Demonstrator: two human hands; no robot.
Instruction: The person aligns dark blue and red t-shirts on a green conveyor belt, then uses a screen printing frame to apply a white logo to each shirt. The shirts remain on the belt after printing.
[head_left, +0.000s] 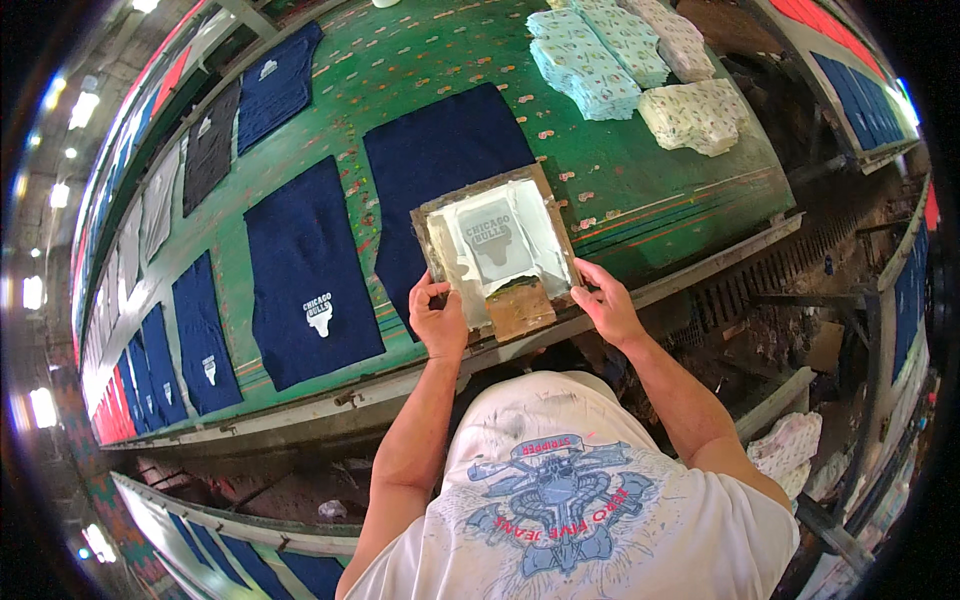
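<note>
A wooden-framed printing screen (455,225) with white ink smeared round its grey stencil is held between my two hands. My left hand (440,318) grips the left side of its frame near the front. At the right front corner, my right hand (606,305) has its fingers and thumb closed on the frame. A brown, stained flat piece (520,308), possibly a squeegee, lies across the screen's near end. Beneath the screen is a navy fabric panel (445,135), partly covered by it. Whether the screen touches the fabric I cannot tell.
A printed navy panel (310,270) lies left on the long green table (640,190), with more navy, black and grey panels beyond. Stacks of light patterned fabric (585,65) sit at the far right. The table's metal edge (690,270) runs before me; other tables flank the aisles.
</note>
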